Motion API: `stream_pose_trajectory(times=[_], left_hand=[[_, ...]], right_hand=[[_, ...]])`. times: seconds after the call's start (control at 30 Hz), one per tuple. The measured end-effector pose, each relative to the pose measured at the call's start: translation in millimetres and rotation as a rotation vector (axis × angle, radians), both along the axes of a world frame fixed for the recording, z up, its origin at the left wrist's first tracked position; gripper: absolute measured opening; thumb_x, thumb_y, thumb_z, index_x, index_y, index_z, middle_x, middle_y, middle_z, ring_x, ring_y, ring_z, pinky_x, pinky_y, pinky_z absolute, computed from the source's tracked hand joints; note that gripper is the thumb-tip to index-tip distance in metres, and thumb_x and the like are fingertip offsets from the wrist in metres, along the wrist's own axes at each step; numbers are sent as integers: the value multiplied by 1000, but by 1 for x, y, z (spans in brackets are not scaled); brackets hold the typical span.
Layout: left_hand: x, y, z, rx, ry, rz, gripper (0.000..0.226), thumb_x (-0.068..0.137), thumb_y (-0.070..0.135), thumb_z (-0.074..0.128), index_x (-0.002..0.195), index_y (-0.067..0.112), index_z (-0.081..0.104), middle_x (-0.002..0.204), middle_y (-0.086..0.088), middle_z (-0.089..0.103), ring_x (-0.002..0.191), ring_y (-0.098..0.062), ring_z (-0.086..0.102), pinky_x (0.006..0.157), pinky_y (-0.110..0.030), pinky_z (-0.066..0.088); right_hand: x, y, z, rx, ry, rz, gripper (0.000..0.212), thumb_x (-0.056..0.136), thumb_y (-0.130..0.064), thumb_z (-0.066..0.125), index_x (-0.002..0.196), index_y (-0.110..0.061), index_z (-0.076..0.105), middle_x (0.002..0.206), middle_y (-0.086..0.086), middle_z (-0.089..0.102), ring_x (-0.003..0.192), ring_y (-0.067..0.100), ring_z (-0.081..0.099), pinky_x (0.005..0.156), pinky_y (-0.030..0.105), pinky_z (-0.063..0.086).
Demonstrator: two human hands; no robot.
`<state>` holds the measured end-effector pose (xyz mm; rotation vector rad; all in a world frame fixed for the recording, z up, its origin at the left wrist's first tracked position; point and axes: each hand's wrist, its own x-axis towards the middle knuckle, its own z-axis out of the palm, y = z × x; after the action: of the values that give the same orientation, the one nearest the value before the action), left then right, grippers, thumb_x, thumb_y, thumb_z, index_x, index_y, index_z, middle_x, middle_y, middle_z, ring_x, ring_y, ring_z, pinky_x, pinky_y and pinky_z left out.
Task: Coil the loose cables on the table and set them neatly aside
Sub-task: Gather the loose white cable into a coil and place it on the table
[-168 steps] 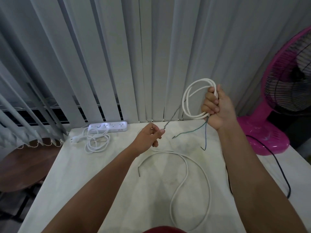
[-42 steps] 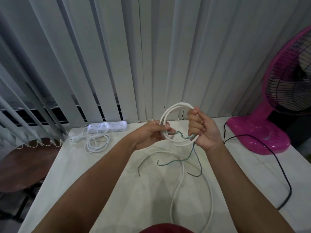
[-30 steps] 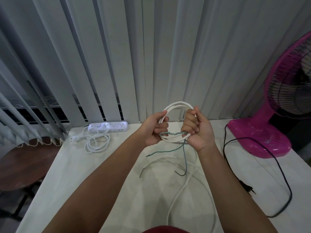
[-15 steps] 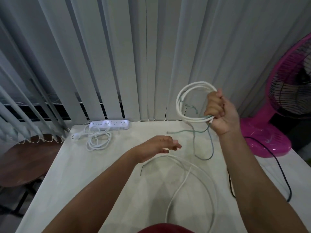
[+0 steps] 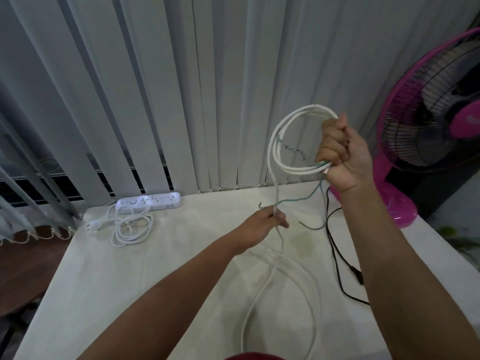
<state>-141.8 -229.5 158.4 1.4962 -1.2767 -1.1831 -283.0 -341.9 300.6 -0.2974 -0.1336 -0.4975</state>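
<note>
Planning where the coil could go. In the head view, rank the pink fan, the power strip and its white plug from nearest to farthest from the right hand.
1. Pink fan, just right of the right hand.
2. Power strip, far left, by the blinds.
3. White plug, farther left, at the corner of the table.

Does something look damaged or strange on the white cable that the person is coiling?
Yes. Below the right hand, which grips the coiled white cable, thin green and grey wires hang out loose, and no plug shows on them. That end of the cable looks stripped rather than properly finished.
</note>
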Motion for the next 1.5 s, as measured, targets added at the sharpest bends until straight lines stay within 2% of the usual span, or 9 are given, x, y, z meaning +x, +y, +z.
stream_pose_trajectory(times=[0.17, 0.3, 0.5, 0.6, 0.73, 0.93, 1.1, 1.33, 1.5], left_hand=[[16, 14, -42, 116, 56, 39, 20, 100, 32, 44, 91, 18, 56, 91, 3, 69, 95, -13, 66, 94, -29, 45], [27, 11, -35, 67, 144, 311, 20, 100, 32, 43, 98, 13, 45, 64, -2, 52, 46, -10, 55, 52, -26, 50], [46, 0, 11, 109, -809, 119, 27, 95, 36, 48, 92, 14, 63, 73, -1, 61, 80, -24, 60, 72, -32, 48], [40, -1, 42, 134, -846, -164, 24, 88, 39, 59, 83, 19, 72, 66, 6, 64, 68, -11, 59, 62, -25, 45], [29, 2, 78, 42, -680, -337, 19, 86, 47, 59, 85, 37, 75, 68, 14, 65, 65, 3, 55, 58, -14, 40], [53, 12, 94, -114, -438, -123, 21, 83, 50, 65, 71, 35, 74, 51, 16, 54, 47, 1, 42, 49, -12, 32], [74, 15, 85, -311, -449, 195, 41, 71, 52, 76, 72, 19, 52, 46, 12, 48, 43, -1, 41, 44, -11, 31], [86, 11, 58, -352, -805, 484, 54, 89, 63, 37, 61, 18, 38, 48, 6, 42, 47, -12, 41, 47, -28, 27], [81, 13, 39, -155, -247, 403, 71, 84, 78, 24, 49, 22, 47, 45, 6, 46, 42, -9, 41, 46, -22, 34]], right_hand=[[-26, -22, 13, -118, 15, -254, 42, 101, -35, 32, 74, -8, 49, 50, -6, 23, 33, 6, 18, 31, 19, 14], [-24, -28, 8, -318, 301, -576, 49, 103, -40, 30, 64, -20, 52, 42, -8, 23, 32, 6, 12, 29, 15, 14], [8, -16, -4, -706, 873, -969, 39, 98, -42, 42, 64, -24, 44, 44, -11, 33, 35, 7, 23, 34, 17, 20], [28, -7, -16, -929, 1009, -997, 37, 97, -43, 44, 64, -26, 44, 49, -12, 39, 39, 5, 33, 38, 19, 27], [50, 8, -39, -1251, 1137, -899, 30, 99, -40, 41, 72, -28, 45, 59, -6, 43, 43, 2, 38, 42, 20, 34], [53, 32, -59, -1428, 1199, -509, 40, 99, -43, 40, 79, -12, 54, 55, -3, 57, 42, 9, 55, 45, 23, 45], [52, 50, -65, -1095, 1180, -157, 36, 94, -43, 45, 73, -14, 50, 46, -3, 41, 35, 13, 36, 39, 20, 30], [48, 59, -63, -829, 956, 291, 48, 91, -61, 44, 70, -19, 50, 46, -8, 26, 33, 5, 16, 32, 16, 18], [40, 47, -41, -661, 713, 252, 41, 91, -51, 46, 67, -18, 51, 40, -11, 30, 26, 1, 22, 27, 14, 21]])
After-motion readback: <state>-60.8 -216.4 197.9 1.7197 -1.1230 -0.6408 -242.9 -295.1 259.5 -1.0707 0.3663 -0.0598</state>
